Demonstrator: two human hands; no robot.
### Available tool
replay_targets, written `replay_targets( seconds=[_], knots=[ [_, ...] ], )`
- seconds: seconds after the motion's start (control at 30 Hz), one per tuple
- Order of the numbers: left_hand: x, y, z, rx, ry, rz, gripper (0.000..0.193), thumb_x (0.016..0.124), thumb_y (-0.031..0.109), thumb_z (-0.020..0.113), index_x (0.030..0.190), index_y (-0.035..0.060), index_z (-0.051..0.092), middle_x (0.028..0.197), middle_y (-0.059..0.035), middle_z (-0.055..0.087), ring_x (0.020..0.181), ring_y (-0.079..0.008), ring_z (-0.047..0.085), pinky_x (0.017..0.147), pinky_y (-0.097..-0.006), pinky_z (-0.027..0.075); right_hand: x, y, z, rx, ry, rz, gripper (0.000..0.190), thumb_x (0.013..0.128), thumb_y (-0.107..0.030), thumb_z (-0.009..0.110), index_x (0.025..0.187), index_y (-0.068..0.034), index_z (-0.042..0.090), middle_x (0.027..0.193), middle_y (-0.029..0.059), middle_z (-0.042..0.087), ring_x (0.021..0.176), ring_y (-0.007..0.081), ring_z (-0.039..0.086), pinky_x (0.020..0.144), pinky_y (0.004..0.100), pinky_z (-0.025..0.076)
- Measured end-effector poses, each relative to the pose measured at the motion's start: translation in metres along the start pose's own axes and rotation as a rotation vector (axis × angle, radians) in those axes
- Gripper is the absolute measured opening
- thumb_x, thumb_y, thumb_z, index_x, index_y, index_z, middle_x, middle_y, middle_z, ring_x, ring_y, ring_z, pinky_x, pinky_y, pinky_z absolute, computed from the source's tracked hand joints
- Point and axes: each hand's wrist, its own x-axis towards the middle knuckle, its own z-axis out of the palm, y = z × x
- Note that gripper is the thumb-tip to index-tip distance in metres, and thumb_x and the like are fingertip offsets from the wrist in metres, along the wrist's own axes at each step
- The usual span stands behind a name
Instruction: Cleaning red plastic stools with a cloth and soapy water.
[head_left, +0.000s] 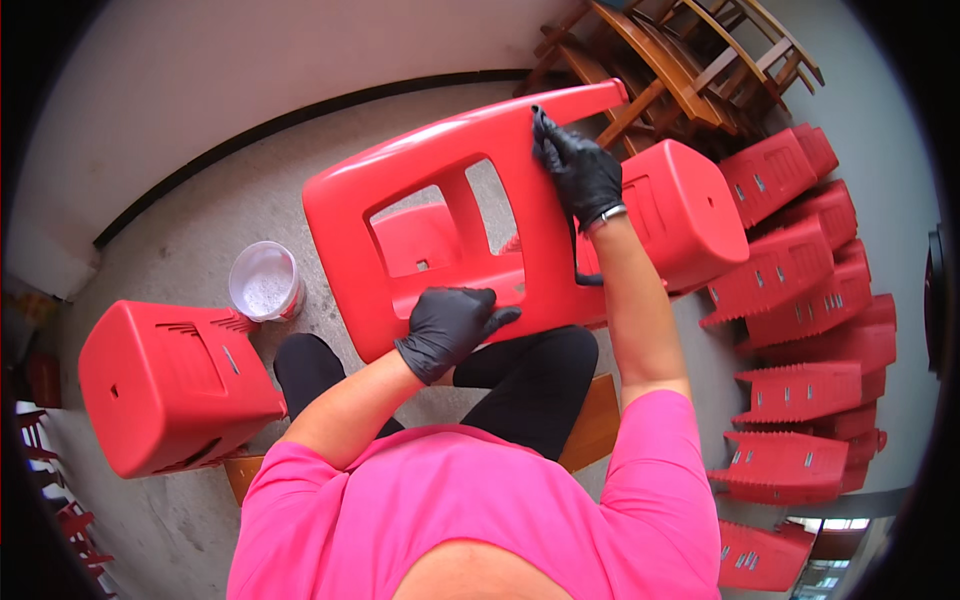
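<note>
A red plastic stool (442, 150) lies tipped on its side across my lap, one side panel with a large cut-out facing up. My left hand (454, 330), in a black glove, grips the panel along the near edge of that cut-out, fingers curled out of sight. My right hand (581, 169), also gloved in black, rests on the panel near a leg. A dark strip (589, 279) shows beside my right forearm, partly hidden; whether that hand holds it is unclear.
A white bucket (298, 289) of foamy liquid stands on the floor. Red stools stand left (180, 390) and right (705, 202). Several stool stacks (787, 255) line the right wall. Wooden furniture (667, 67) is piled behind. I sit on a wooden bench (592, 424).
</note>
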Motion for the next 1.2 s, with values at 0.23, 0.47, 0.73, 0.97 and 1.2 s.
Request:
replay_targets(
  seconds=[0.23, 0.47, 0.73, 0.97, 1.2],
  knots=[
    [0.012, -0.009, -0.002, 0.009, -0.010, -0.052, 0.044, 0.083, 0.051, 0.059, 0.067, 0.0104, 0.061, 0.056, -0.0116, 0.058, 0.054, -0.0304, 0.060, 0.048, -0.0420, 0.043, -0.010, -0.018, -0.016, -0.178, -0.161, -0.164, 0.040, 0.094, -0.029, 0.047, 0.134, -0.030, 0.047, 0.085, 0.0131, 0.065, 0.075, 0.0338, 0.064, 0.060, 0.0449, 0.050],
    [0.046, -0.036, -0.008, -0.014, -0.016, -0.155, 0.052, 0.084, 0.059, 0.053, 0.069, 0.0102, 0.063, 0.059, -0.0136, 0.059, 0.057, -0.0331, 0.061, 0.049, -0.0449, 0.044, -0.101, -0.035, -0.036, -0.119, -0.051, -0.444, 0.038, 0.093, -0.021, 0.047, 0.130, -0.020, 0.049, 0.082, 0.0084, 0.066, 0.064, 0.0273, 0.064, 0.047, 0.0423, 0.049],
    [0.061, -0.047, -0.015, -0.053, -0.092, -0.220, 0.055, 0.086, 0.059, 0.051, 0.074, 0.0085, 0.068, 0.066, -0.0165, 0.062, 0.065, -0.0344, 0.063, 0.055, -0.0452, 0.046, -0.144, -0.035, -0.015, -0.151, -0.113, -0.177, 0.051, 0.088, -0.024, 0.057, 0.138, -0.028, 0.046, 0.066, 0.0108, 0.057, 0.056, 0.0277, 0.059, 0.045, 0.0414, 0.045],
    [0.061, -0.051, -0.015, -0.157, -0.134, -0.233, 0.053, 0.088, 0.056, 0.050, 0.076, 0.0076, 0.068, 0.068, -0.0166, 0.063, 0.069, -0.0344, 0.063, 0.059, -0.0445, 0.046, -0.132, 0.068, -0.028, -0.347, -0.208, 0.259, 0.056, 0.089, -0.024, 0.051, 0.139, -0.044, 0.036, 0.090, 0.0118, 0.067, 0.066, 0.0324, 0.065, 0.054, 0.0443, 0.052],
    [0.069, -0.044, -0.025, 0.002, -0.106, -0.263, 0.050, 0.090, 0.053, 0.048, 0.076, 0.0083, 0.066, 0.069, -0.0170, 0.063, 0.068, -0.0353, 0.063, 0.060, -0.0453, 0.047, -0.110, 0.040, -0.006, -0.163, -0.176, 0.257, 0.051, 0.086, -0.025, 0.053, 0.135, -0.036, 0.047, 0.085, 0.0120, 0.067, 0.069, 0.0309, 0.065, 0.058, 0.0422, 0.052]
  ],
)
